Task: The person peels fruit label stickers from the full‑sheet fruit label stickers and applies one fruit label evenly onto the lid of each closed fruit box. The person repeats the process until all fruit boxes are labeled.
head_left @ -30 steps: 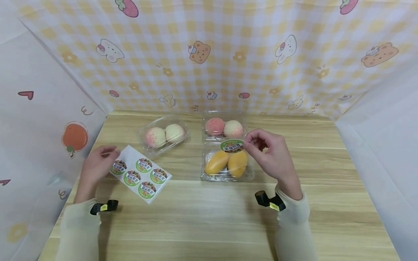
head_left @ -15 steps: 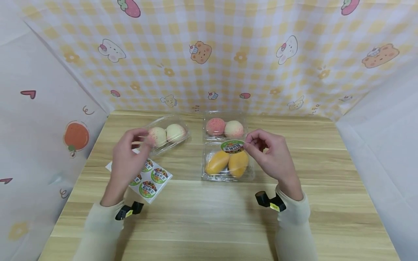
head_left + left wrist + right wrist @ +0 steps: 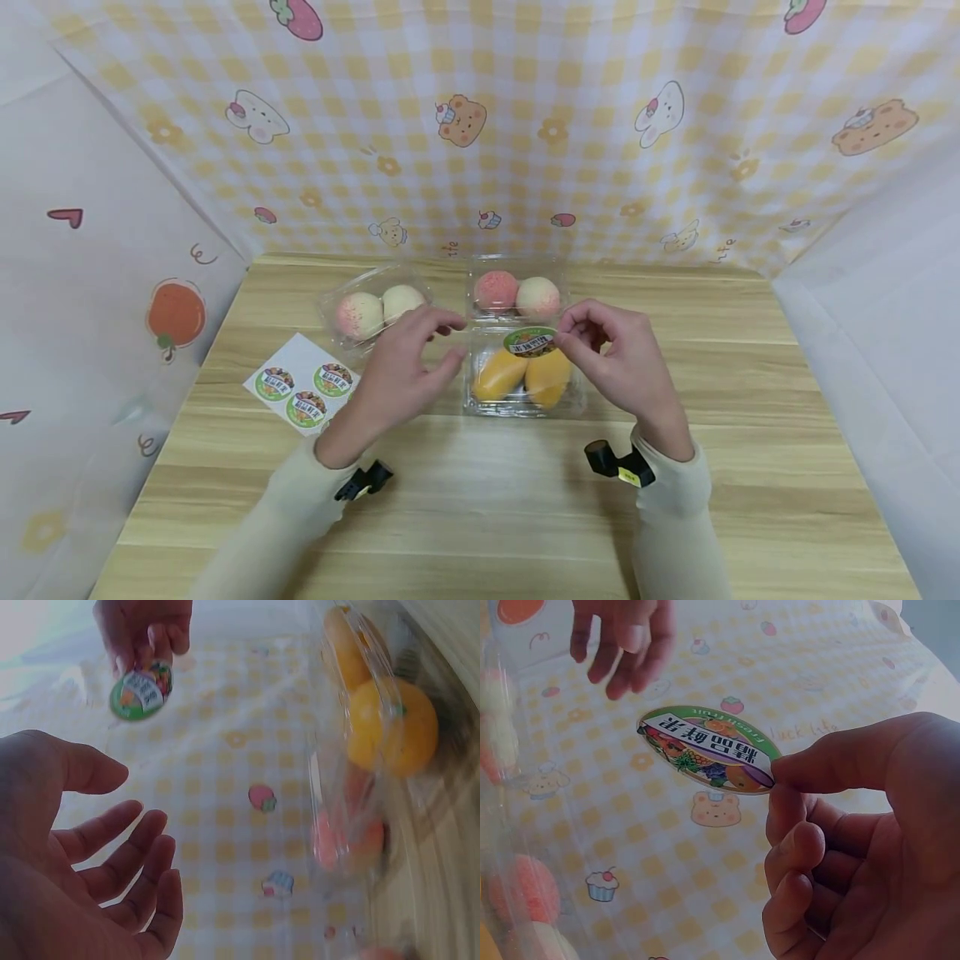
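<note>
Between thumb and forefinger my right hand (image 3: 626,358) pinches a round green fruit sticker (image 3: 709,750) by its edge. The sticker hangs above a clear plastic box (image 3: 487,408) that holds two yellow mangoes (image 3: 498,375). My left hand (image 3: 401,367) is just left of that box, thumb and fingers spread and loosely bent, nothing in them. In the left wrist view its palm (image 3: 45,877) faces the sticker across a gap. Below and left of this hand lies the sticker sheet (image 3: 288,354), partly covered by the hand and forearm.
Behind the mango box stands another clear box with two peaches (image 3: 495,292), one red and one pale. A third clear box with two pale peaches (image 3: 360,317) sits at an angle on the left. A checked cloth (image 3: 555,167) hangs along the table's back edge.
My left hand has come rightward from the sticker sheet, past the left peach box, to beside the mango box. My right hand has barely moved and still pinches the sticker.
</note>
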Motion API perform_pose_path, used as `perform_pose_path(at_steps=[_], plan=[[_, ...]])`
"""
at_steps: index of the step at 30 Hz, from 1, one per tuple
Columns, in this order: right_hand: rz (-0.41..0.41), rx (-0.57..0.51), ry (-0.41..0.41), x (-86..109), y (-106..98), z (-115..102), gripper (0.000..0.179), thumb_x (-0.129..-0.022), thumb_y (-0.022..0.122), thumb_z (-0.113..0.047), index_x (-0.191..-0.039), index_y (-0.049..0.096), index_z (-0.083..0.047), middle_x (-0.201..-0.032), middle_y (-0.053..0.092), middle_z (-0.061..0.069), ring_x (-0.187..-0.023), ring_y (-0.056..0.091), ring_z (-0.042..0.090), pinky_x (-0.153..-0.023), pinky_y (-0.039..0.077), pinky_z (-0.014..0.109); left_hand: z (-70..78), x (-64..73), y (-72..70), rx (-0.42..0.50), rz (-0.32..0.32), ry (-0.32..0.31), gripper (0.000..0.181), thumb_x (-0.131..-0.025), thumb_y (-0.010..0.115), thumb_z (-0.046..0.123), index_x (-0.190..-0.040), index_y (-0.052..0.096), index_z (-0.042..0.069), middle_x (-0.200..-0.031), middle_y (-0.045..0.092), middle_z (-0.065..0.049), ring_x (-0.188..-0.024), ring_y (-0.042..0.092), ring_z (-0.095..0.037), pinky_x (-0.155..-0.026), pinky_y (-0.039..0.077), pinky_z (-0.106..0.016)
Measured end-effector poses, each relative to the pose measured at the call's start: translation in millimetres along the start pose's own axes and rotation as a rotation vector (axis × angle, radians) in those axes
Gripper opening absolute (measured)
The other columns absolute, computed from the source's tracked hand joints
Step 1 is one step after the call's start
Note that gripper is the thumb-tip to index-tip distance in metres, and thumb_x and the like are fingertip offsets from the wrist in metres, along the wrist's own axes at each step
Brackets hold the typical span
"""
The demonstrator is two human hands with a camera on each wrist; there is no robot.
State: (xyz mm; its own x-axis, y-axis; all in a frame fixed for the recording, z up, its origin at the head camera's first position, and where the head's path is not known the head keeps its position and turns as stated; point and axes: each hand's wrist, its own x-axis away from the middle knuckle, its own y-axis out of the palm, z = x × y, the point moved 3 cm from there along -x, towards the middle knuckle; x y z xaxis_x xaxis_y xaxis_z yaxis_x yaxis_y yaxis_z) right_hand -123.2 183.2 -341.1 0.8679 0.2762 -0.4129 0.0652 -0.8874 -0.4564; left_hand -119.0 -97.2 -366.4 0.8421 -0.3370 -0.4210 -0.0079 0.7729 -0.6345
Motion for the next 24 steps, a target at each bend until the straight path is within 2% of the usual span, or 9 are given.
perform_pose_path(at_steps=[5, 12, 16, 24], plan=[[-0.020, 0.001, -0.004, -0.6, 1.4, -0.3, 0.014, -0.096, 0.075, 0.007, -0.093, 0.075, -0.007, -0.077, 0.064, -0.004, -0.064, 0.053, 0.016, -0.059, 0.044, 0.022, 17.2, -14.4, 15.1, 0.018, 0.009, 0.129, 0.027, -0.097, 0.081, 0.014, -0.122, 0.075, 0.006, -0.120, 0.075, -0.007, -0.108, 0.068, -0.025, -0.094, 0.056, -0.044], [-0.058, -0.008, -0.022, -0.9, 4.5, 1.7, 0.017, -0.093, 0.072, 0.008, -0.092, 0.074, -0.008, -0.072, 0.059, -0.005, -0.061, 0.051, 0.015, -0.057, 0.042, 0.022, 33.6, -31.8, 27.9, 0.077, 0.010, 0.206, 0.020, -0.096, 0.084, 0.014, -0.113, 0.079, 0.007, -0.114, 0.077, -0.004, -0.101, 0.070, -0.022, -0.090, 0.057, -0.037], [-0.082, -0.009, -0.045, -1.4, 7.5, 1.0, 0.016, -0.092, 0.072, 0.007, -0.091, 0.074, -0.009, -0.071, 0.059, -0.007, -0.061, 0.052, 0.014, -0.057, 0.043, 0.023, 39.2, -36.1, 32.9, 0.096, 0.001, 0.226, 0.013, -0.095, 0.084, 0.012, -0.106, 0.079, 0.009, -0.105, 0.076, -0.002, -0.097, 0.068, -0.021, -0.087, 0.056, -0.035], [-0.089, -0.014, -0.057, -2.4, 10.2, 0.3, 0.015, -0.091, 0.071, 0.006, -0.092, 0.074, -0.008, -0.073, 0.060, -0.007, -0.062, 0.053, 0.014, -0.058, 0.044, 0.022, 39.4, -37.6, 39.3, 0.141, -0.036, 0.196, 0.005, -0.094, 0.081, 0.007, -0.096, 0.077, 0.009, -0.096, 0.074, 0.000, -0.093, 0.069, -0.016, -0.086, 0.058, -0.031]])
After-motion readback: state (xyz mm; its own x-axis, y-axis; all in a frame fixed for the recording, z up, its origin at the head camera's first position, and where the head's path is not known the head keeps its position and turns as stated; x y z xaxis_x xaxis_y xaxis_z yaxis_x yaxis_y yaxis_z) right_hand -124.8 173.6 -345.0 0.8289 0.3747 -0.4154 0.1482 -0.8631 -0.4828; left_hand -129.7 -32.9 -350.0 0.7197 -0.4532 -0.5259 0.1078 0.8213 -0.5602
